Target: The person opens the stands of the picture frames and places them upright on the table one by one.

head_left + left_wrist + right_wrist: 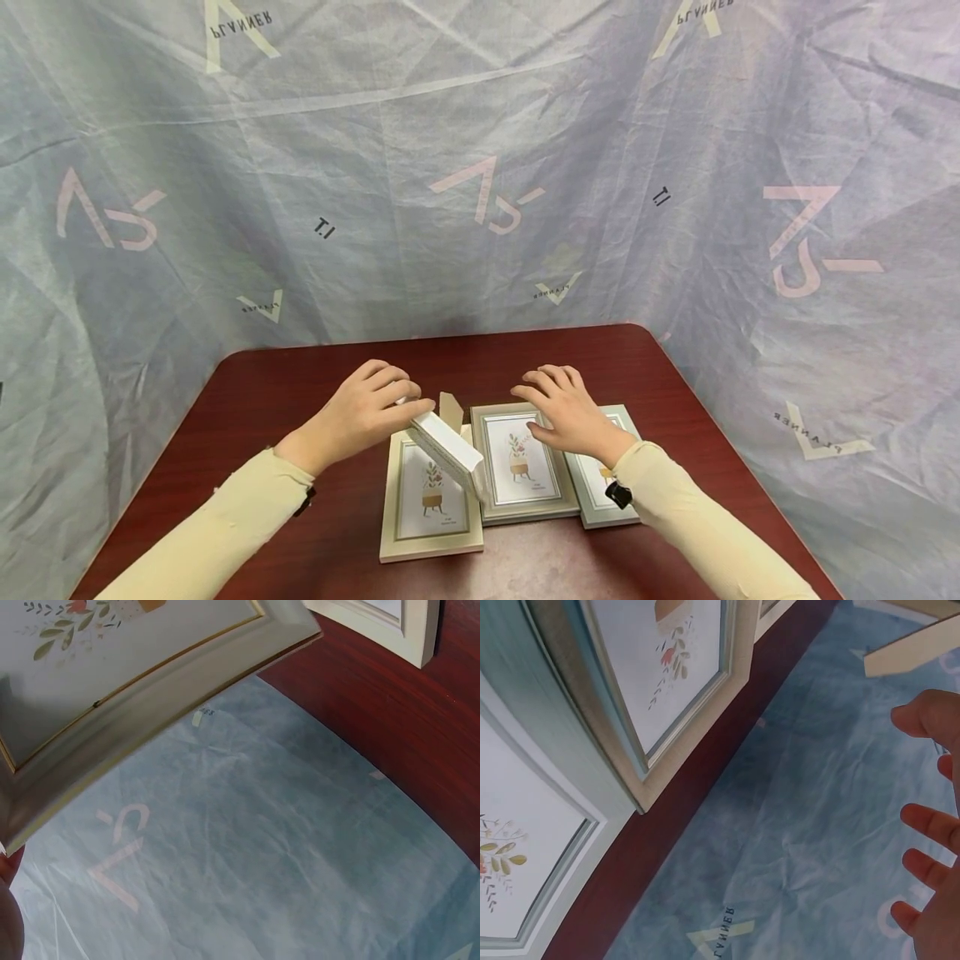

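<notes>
My left hand (363, 412) grips one end of a white picture frame (448, 446), raised and tilted over the table, its edge towards me. Its gold-lined front (187, 694) fills the upper left of the left wrist view, and a beige stand flap (451, 412) sticks out behind. Below it lies a cream picture frame (431, 547), partly covered by the raised one. A beige picture frame (528, 512) lies in the middle, overlapped by my right hand (573, 421). That hand hovers with fingers spread and holds nothing. Under the right forearm lies a pale green picture frame (600, 518).
The dark red table (300, 517) has rounded far corners. Behind and beside it hangs a grey printed cloth (420, 275). The three lying frames sit side by side, close together, each with a plant print. A dark wrist strap (619, 495) shows at the right cuff.
</notes>
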The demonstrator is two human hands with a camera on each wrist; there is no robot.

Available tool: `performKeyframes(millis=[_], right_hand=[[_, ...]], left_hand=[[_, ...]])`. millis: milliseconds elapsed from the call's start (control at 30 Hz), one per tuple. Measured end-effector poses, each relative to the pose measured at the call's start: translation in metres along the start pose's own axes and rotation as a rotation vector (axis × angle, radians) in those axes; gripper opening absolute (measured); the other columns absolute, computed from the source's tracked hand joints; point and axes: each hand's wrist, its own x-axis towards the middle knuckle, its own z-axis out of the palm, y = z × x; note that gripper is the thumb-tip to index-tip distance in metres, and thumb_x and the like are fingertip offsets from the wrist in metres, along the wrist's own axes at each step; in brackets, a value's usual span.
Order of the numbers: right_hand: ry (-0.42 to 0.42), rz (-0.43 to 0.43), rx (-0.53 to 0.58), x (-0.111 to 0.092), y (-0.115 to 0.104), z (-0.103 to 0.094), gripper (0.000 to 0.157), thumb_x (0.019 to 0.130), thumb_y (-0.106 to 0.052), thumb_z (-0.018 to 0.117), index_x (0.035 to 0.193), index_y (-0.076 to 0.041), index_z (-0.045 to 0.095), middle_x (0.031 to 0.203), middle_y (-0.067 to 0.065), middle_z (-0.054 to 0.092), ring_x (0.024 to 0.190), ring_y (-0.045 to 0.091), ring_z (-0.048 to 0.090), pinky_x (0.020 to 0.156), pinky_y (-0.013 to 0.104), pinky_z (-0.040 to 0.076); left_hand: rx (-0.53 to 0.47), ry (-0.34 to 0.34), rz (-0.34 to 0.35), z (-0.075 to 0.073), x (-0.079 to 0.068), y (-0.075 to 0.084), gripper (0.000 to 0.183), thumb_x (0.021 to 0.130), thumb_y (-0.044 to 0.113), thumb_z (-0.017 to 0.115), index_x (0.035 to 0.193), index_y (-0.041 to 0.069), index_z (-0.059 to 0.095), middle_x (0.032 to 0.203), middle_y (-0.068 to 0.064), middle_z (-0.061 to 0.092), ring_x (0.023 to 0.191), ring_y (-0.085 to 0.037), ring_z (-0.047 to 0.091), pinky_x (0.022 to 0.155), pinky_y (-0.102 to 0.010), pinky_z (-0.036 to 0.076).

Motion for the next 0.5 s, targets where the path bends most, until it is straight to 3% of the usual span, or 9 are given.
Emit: performKeyframes(millis=[200,267,500], right_hand=[[-0.005,0.021,-0.015,-0.004,0.001,0.000,0.054,0.074,-0.023,0.080,0.124,-0.014,0.061,0.122,0.012,0.056,0.116,0.035,0.046,0.092,0.056,0.034],[0.003,0.024,-0.013,-0.005,0.001,0.001,0.054,0.074,-0.022,0.079,0.124,-0.014,0.061,0.122,0.012,0.056,0.116,0.035,0.047,0.092,0.056,0.034],[0.011,0.047,-0.020,-0.010,0.001,0.002,0.053,0.074,-0.020,0.079,0.123,-0.013,0.061,0.121,0.014,0.056,0.114,0.036,0.047,0.090,0.057,0.034]], left_hand=[[0.013,-0.044,-0.065,-0.006,-0.007,-0.003,0.040,0.066,0.005,0.083,0.103,0.013,0.071,0.092,-0.001,0.065,0.081,-0.022,0.061,0.072,-0.039,0.048],[0.013,-0.060,-0.096,-0.006,-0.011,-0.004,0.046,0.061,0.009,0.089,0.103,0.014,0.071,0.091,0.000,0.065,0.081,-0.022,0.061,0.071,-0.039,0.047],[0.029,-0.155,-0.209,-0.008,-0.027,-0.007,0.044,0.065,0.017,0.090,0.105,0.015,0.071,0.091,0.000,0.063,0.081,-0.022,0.058,0.069,-0.038,0.046]])
